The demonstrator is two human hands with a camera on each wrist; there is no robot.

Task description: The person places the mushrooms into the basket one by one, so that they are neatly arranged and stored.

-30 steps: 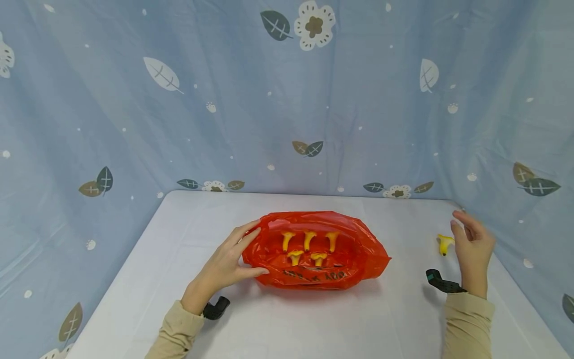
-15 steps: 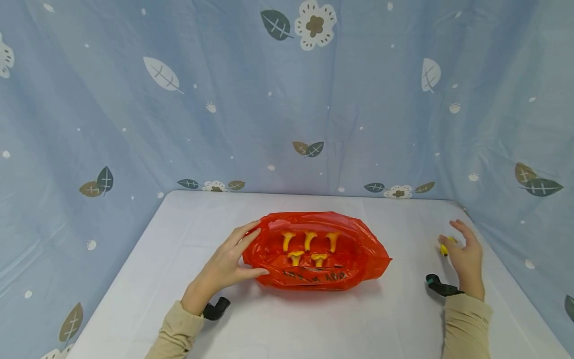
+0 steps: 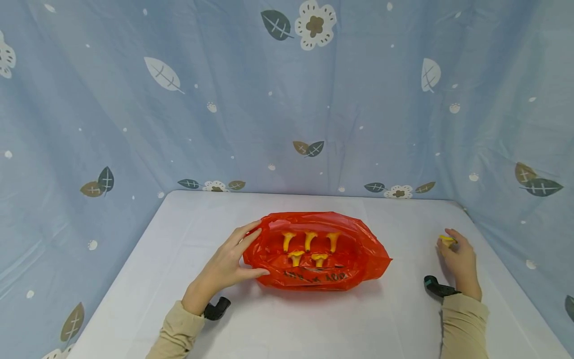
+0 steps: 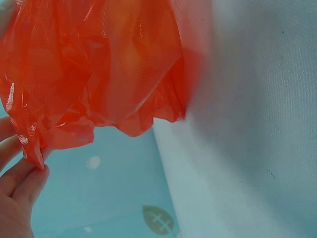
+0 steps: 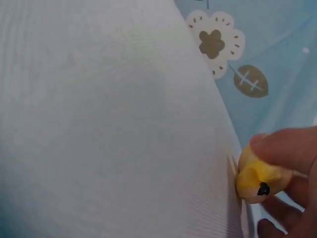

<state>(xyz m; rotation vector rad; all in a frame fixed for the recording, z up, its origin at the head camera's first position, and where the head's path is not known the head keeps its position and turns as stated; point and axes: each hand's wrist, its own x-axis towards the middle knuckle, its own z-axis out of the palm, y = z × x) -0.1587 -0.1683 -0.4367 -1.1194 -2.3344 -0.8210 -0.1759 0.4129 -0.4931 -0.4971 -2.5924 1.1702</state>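
Note:
A red plastic bag (image 3: 376,259) lies open-mouthed on the white table, with dark lettering on its near side. Several yellow chanterelle mushrooms (image 3: 287,241) show in two rows inside its mouth. My left hand (image 3: 226,262) grips the bag's left end, fingers at the far rim and thumb at the near side. In the left wrist view, fingers (image 4: 22,183) meet a hanging corner of the red film. Over at the right, my right hand (image 3: 462,259) pinches another yellow chanterelle (image 5: 260,173) between thumb and fingers, close to the tabletop; its stem end is black.
The white table (image 3: 314,324) ends at a blue patterned curtain (image 3: 242,99) behind and on both sides. A black camera mount sits on each wrist, the left one (image 3: 217,308) and the right one (image 3: 437,286), close over the table.
My right hand has come down and left onto the lone chanterelle at the right and closed its thumb and fingers around it. The left hand and the bag have stayed put.

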